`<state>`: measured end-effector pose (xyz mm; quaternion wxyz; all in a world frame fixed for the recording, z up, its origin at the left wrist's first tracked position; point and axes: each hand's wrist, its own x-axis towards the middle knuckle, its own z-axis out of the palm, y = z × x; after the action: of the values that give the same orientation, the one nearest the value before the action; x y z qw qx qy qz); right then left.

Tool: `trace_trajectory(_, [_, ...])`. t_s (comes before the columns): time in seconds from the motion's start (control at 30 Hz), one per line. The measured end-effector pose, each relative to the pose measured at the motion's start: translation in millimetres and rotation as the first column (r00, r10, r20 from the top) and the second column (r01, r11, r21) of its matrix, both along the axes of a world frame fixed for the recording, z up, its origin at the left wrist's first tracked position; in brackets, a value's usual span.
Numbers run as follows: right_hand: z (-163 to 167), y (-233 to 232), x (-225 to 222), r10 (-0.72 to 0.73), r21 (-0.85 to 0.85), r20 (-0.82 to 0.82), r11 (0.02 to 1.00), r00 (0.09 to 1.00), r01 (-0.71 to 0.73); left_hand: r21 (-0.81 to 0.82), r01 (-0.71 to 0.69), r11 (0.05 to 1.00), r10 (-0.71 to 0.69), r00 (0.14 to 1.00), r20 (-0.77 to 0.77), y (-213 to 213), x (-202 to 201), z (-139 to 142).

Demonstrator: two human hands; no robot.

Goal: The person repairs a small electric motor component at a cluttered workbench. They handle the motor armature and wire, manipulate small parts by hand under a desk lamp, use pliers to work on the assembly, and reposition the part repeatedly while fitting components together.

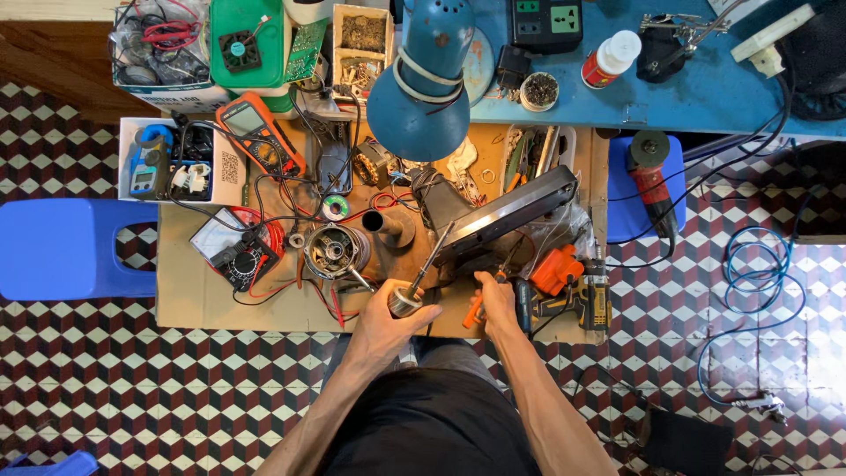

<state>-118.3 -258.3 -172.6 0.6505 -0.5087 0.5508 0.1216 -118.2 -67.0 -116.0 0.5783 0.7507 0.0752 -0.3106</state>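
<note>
My left hand (388, 322) is closed around the grey handle of a soldering iron (421, 275), whose thin shaft points up and right toward a black flat device (507, 216) lying tilted on the wooden bench (203, 295). My right hand (495, 300) grips an orange-handled tool (476, 308) at the near edge of that black device. A round metal motor housing (335, 249) sits just left of my left hand.
A blue desk lamp (423, 88) hangs over the bench. Two multimeters (260, 132) and tangled leads lie at left. An orange cordless drill (573, 282), an angle grinder (652, 181) on a blue stool, and another blue stool (62, 247) surround the bench. Cables trail on the checkered floor.
</note>
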Motion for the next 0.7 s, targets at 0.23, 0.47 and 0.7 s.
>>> trace_trajectory(0.23, [2.9, 14.7, 15.3, -0.028, -0.075, 0.043, 0.997, 0.999, 0.031, 0.074, 0.094, 0.993, -0.098, 0.994, 0.043, 8.6, 3.7, 22.8])
trace_trajectory(0.47, [-7.0, 18.0, 9.2, -0.022, -0.245, 0.033, 0.969, 0.999, 0.029, 0.117, 0.209, 0.971, -0.229, 0.952, 0.203, 27.9, 13.7, 44.0])
trace_trajectory(0.7, [29.0, 36.0, -40.3, -0.087, -0.05, 0.486, 0.991, 0.869, 0.127, 0.188, 0.215, 0.958, -0.277, 0.863, 0.423, 40.3, 27.3, 32.6])
